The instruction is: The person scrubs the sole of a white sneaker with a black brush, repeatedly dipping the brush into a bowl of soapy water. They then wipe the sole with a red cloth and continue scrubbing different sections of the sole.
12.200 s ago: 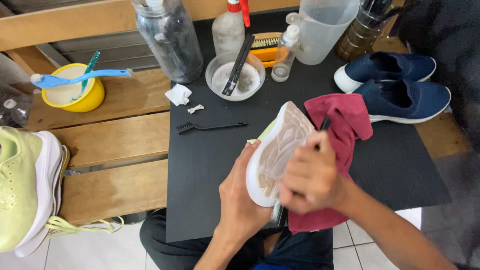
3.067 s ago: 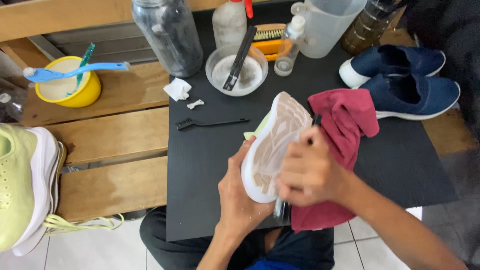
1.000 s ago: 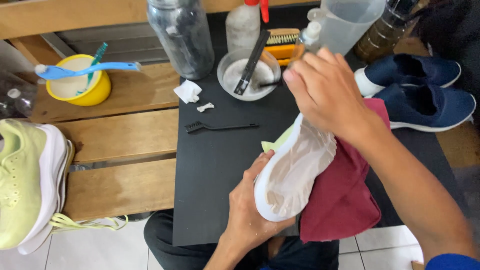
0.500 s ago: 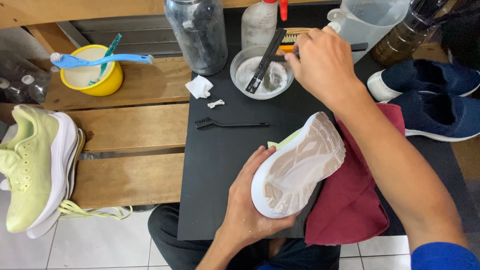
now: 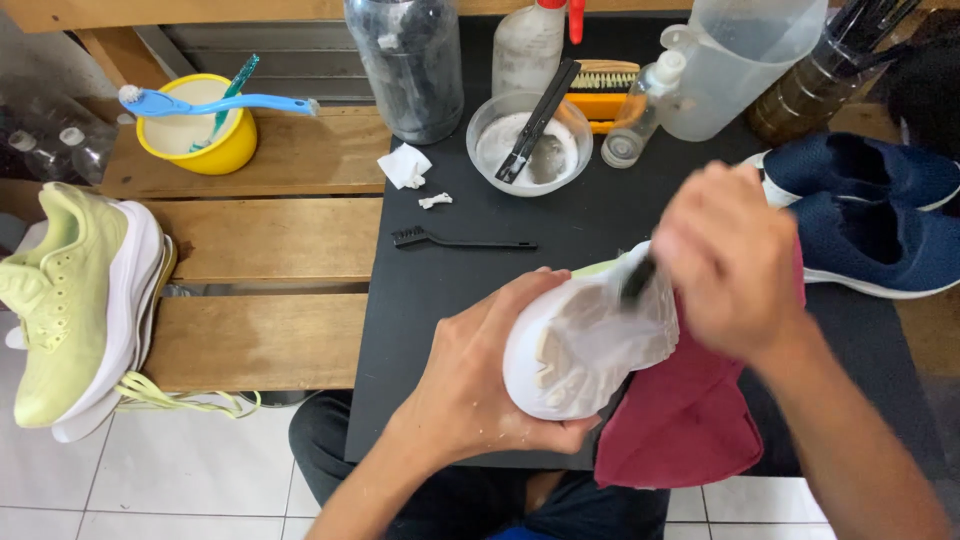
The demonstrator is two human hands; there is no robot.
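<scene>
Gripping shoe (image 5: 585, 350) sole-up | left hand (image 5: 480, 385) | toe seemingly up-right

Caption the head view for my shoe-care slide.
Left hand grips an upturned sneaker; right hand holds a brush on its sole.

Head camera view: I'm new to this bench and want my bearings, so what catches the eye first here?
In the middle, the left hand holds a shoe sole-up over the black mat, while the blurred right hand presses a dark brush onto the sole. A red cloth lies under it. At the far left, a pale green shoe rests on the wooden bench.
</scene>
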